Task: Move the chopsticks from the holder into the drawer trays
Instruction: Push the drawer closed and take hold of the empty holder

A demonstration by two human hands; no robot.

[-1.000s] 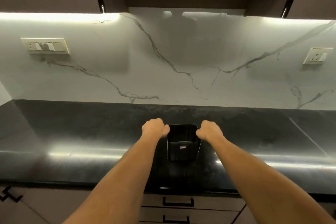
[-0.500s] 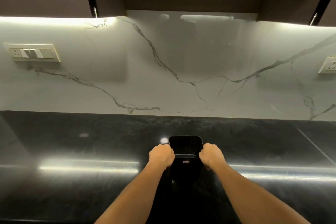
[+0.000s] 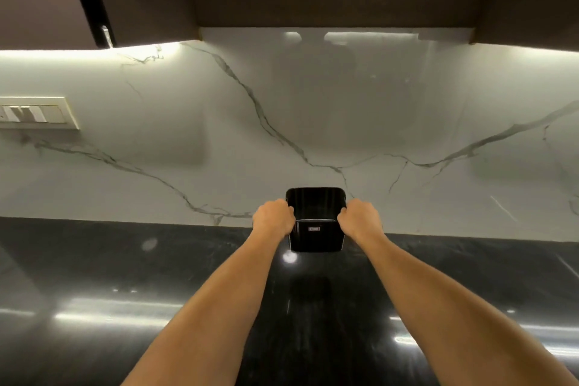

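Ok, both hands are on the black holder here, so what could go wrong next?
1. The left hand and right hand both grip the holder, which seems held above the glossy countertop; a slip could drop it.
2. With both hands occupied, neither is free to pick chopsticks out.
3. The holder's inside is dark and no chopsticks show; tilting it might spill whatever is inside.

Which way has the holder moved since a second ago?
Yes. The holder went up: its rim now overlaps the backsplash; earlier it sat wholly against the countertop.
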